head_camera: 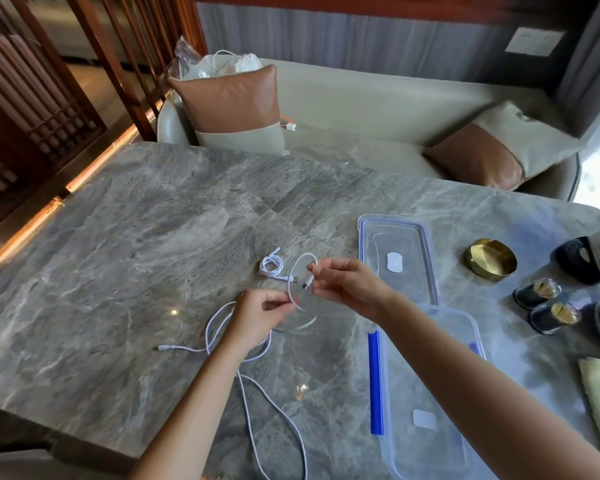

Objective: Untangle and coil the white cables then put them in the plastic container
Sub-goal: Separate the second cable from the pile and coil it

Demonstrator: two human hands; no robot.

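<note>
A long white cable trails in loose loops over the marble table. My right hand pinches its plug end, and a short arc of cable curves down from there to my left hand, which pinches the cable lower down. One free end lies flat at the left. A second, small white cable lies bunched on the table just beyond my hands. The clear plastic container with a blue clip stands at the right under my right forearm. Its clear lid lies flat farther back.
A brass bowl, two small dark cups, a black object and a cloth sit at the table's right edge. Behind the table stands a sofa with a brown cushion, a plug and a bag with more white cables.
</note>
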